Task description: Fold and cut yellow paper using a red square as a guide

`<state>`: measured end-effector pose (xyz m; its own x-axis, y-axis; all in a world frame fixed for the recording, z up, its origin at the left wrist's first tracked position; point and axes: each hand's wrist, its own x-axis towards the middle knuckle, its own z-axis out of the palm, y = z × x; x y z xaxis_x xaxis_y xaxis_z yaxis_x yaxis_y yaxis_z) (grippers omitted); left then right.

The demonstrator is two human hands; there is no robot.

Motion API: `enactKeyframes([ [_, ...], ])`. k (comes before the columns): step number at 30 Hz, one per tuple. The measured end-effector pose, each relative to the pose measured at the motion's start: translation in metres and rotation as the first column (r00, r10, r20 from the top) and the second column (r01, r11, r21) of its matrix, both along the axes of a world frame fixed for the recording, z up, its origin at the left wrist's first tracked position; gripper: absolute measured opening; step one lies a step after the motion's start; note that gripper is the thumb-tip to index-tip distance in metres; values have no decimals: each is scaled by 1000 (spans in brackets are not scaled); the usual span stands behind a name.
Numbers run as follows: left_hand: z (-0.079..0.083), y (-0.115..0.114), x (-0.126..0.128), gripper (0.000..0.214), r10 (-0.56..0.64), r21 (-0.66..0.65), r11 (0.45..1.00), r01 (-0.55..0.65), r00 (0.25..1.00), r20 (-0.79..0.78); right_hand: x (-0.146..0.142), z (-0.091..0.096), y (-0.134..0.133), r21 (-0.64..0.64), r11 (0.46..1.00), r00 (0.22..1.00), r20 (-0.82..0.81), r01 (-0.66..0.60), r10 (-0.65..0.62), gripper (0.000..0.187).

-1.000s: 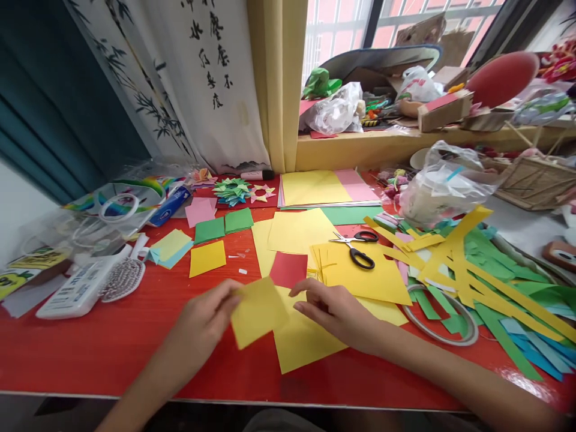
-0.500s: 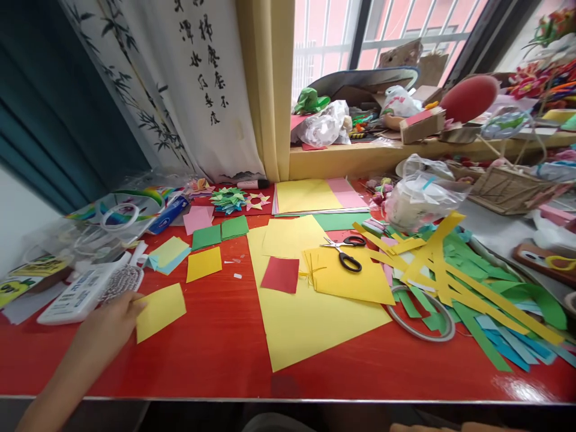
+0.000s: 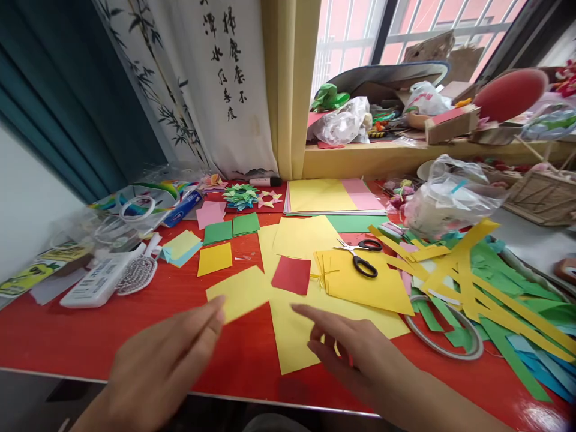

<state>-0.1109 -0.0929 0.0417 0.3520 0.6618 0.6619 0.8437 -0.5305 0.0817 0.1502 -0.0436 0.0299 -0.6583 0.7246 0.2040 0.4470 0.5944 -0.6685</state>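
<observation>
My left hand (image 3: 166, 360) reaches forward over the red table (image 3: 90, 336) with its fingers stretched out. Its fingertips are at the near corner of a small yellow paper square (image 3: 240, 291); I cannot tell whether they pinch it. This square overlaps the left edge of a large yellow sheet (image 3: 294, 339). My right hand (image 3: 355, 354) hovers flat over that sheet, fingers apart and pointing left, holding nothing. A red paper square (image 3: 291, 275) lies just beyond both hands.
Black-handled scissors (image 3: 362, 258) rest on another yellow sheet (image 3: 364, 285). Yellow and green paper strips (image 3: 472, 282) and a tape ring (image 3: 445, 336) fill the right side. Small coloured squares (image 3: 215, 259), a hairbrush (image 3: 137, 275) and a white device (image 3: 96, 282) lie left. A plastic bag (image 3: 450, 195) stands behind.
My left hand came back from the far left with the small yellow square, which is now at the centre. My right hand, out of view half a second ago, is over the large sheet again.
</observation>
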Motion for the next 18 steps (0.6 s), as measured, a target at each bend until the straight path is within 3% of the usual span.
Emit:
enactKeyframes([
  [4, -6, -14, 25, 29, -89, 81, 992, 95, 993, -80, -11, -12, 7, 40, 999, 995, -94, 14, -10, 67],
  [7, -6, -12, 34, 25, -132, 107, 985, 138, 989, -65, -13, -11, 9, 105, 994, 978, -207, -15, 37, 42],
  [9, -3, -5, 37, 17, -109, 19, 994, 109, 994, 5, -12, -9, 10, 48, 999, 959, -283, -24, 37, 23],
  [11, 0, 3, 42, 10, 18, -151, 989, -1, 994, 108, -11, -7, 11, -115, 993, 940, -340, -4, -36, 18],
  [13, 3, 9, 49, 10, 201, -352, 930, -112, 952, 229, -10, -6, 13, -295, 955, 920, -363, 39, -150, 20],
  [16, 3, 14, 64, 19, 373, -542, 834, -104, 830, 415, -10, -9, 17, -455, 885, 884, -369, 96, -286, 26],
  [18, 1, 15, 73, 22, 434, -574, 815, -75, 736, 520, -11, -11, 19, -454, 882, 865, -386, 124, -320, 25],
])
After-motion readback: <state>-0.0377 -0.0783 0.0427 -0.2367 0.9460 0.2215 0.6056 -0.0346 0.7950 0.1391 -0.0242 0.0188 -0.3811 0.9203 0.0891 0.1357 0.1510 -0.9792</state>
